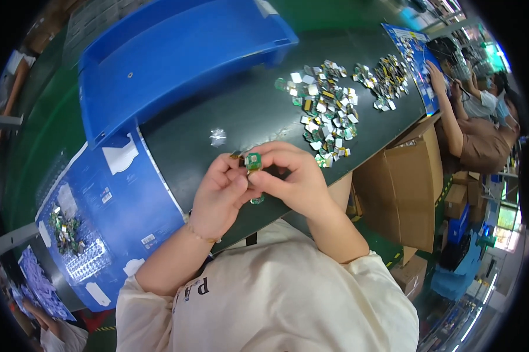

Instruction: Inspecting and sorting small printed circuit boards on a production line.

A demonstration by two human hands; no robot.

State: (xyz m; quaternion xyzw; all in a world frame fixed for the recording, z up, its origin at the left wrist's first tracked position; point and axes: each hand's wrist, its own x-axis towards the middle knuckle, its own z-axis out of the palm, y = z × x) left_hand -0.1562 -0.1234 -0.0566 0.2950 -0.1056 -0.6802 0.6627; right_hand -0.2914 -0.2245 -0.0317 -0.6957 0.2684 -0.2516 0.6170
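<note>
A dark table (247,100) stretched beneath everything else at the work spot, its near edge running just in front of the person. At its far left stood a large blue bin (176,100), and nearer, partly under the bin's corner, lay a blue sheet (135,193). Beyond the table's right edge stood an open cardboard box (393,193). On the table to the right spread a loose heap of small parts (329,108), white, green and gold. The right hand (296,179) was close against the left hand (220,190), the two together over the near edge; the right thumb and fingers pinched a part, while the left fingers were drawn in at its side, and whether they gripped it too could not be told. A second, smaller heap (390,76) lay beyond the first, and a cluster of parts (65,232) sat on clear plastic on the sheet. A crumpled clear scrap (217,137) lay just past the hands. Smallest was the pinched part, a green module (252,161), upright between the two hands' fingertips
</note>
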